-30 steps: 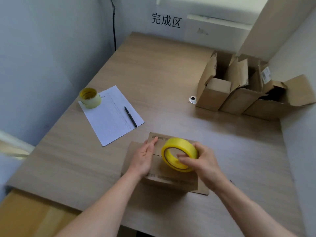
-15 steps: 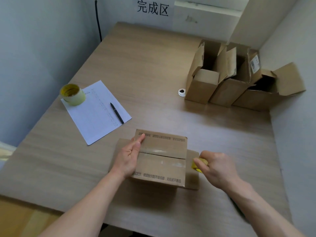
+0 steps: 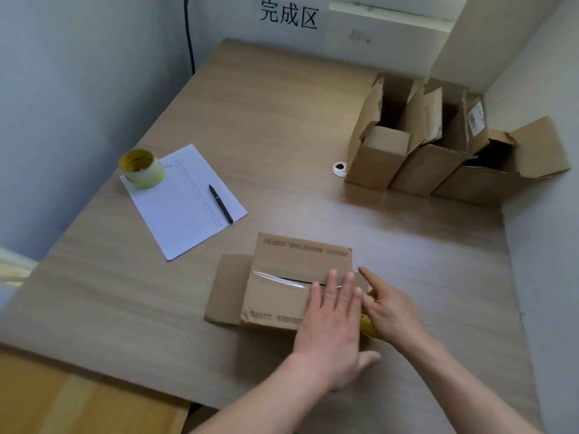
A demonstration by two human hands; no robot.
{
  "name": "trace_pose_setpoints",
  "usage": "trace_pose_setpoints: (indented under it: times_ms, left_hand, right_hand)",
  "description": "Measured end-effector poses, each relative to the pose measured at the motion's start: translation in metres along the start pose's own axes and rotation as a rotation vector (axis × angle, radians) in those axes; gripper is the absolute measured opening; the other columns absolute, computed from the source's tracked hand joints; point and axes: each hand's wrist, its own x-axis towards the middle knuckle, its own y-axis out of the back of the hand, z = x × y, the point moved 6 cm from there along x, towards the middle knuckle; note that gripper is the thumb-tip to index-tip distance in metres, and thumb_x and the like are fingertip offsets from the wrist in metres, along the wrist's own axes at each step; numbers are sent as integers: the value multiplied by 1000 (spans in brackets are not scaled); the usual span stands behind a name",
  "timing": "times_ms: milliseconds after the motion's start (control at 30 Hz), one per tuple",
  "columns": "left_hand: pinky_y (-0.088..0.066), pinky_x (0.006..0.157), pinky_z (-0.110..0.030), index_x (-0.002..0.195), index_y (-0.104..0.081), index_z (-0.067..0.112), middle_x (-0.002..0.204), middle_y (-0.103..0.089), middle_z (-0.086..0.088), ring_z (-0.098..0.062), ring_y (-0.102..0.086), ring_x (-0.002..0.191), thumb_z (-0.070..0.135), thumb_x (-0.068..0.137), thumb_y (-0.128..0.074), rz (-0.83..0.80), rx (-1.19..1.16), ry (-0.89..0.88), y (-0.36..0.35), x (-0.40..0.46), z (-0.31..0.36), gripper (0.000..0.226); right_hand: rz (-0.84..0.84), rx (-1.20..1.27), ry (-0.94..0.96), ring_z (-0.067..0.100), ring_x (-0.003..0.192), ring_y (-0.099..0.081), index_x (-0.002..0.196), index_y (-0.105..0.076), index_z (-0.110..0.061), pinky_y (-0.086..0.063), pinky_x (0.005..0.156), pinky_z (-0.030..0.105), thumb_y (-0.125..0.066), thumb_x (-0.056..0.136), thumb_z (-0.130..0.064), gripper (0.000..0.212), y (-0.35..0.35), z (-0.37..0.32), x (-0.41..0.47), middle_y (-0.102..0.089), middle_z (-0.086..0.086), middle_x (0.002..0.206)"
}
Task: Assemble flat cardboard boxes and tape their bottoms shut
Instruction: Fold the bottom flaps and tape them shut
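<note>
Left hand (image 3: 333, 321) flat, fingers straight, pressing box (image 3: 291, 277) top; right hand (image 3: 391, 311) loosely extended, covering yellow tape roll (image 3: 369, 329), grip unclear.

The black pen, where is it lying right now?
In the head view the black pen lies on the right part of the white sheet of paper, left of centre on the table, right of the tape roll standing on the sheet's far corner.

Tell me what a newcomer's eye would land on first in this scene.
First, the two hands at the near edge: the left hand lies flat on the upturned cardboard box, whose seam bears a strip of clear tape, while the right hand beside it covers a yellow tape roll. Next, the row of assembled boxes standing open at the far right. Then the white sheet at left, with a pen and a second tape roll.
</note>
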Motion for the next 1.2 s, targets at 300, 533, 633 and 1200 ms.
trace_pose_setpoints:
  times_ms: [300, 533, 633, 1200]
  left_hand:
    - [10, 113, -58, 151, -16, 43, 163, 10, 6, -30, 16, 148, 57, 84, -34, 26, -3, 101, 25, -27, -128, 71]
    - [3, 118, -55, 145, -44, 25, 163, -12, 8, -24, 5, 150, -1, 79, -47, -140, -139, -225, 55, -5, -122, 71]
    - [4, 119, -48, 142, -49, 23, 161, -19, 10, -21, 1, 150, -5, 80, -51, -150, -150, -281, 58, 4, -110, 69]
    - [-57, 72, -29, 118, -56, 19, 88, -73, -12, -21, -71, 81, 10, 80, -76, 173, -1399, 517, -21, -39, -101, 44]
  right_hand:
    - [-65, 264, 21, 14, 88, -65, 137, -53, -42, -54, 83, 38, -63, 83, -62, 59, -36, -44, -25, -69, -10, 90]
    - [94, 413, -75, 9, 77, -63, 130, -35, -48, -52, 73, 37, -70, 61, -58, 78, -49, -45, -66, -63, -10, 90]
    - [464, 82, 124, 13, 102, -51, 134, -41, -35, -44, 85, 33, -72, 68, -52, 75, -11, -58, -70, -52, -6, 116]
    - [215, 8, 269, 10, 146, -17, 121, -64, -38, -37, 109, 38, -64, 87, -51, 36, -10, -75, -27, -29, -7, 154]
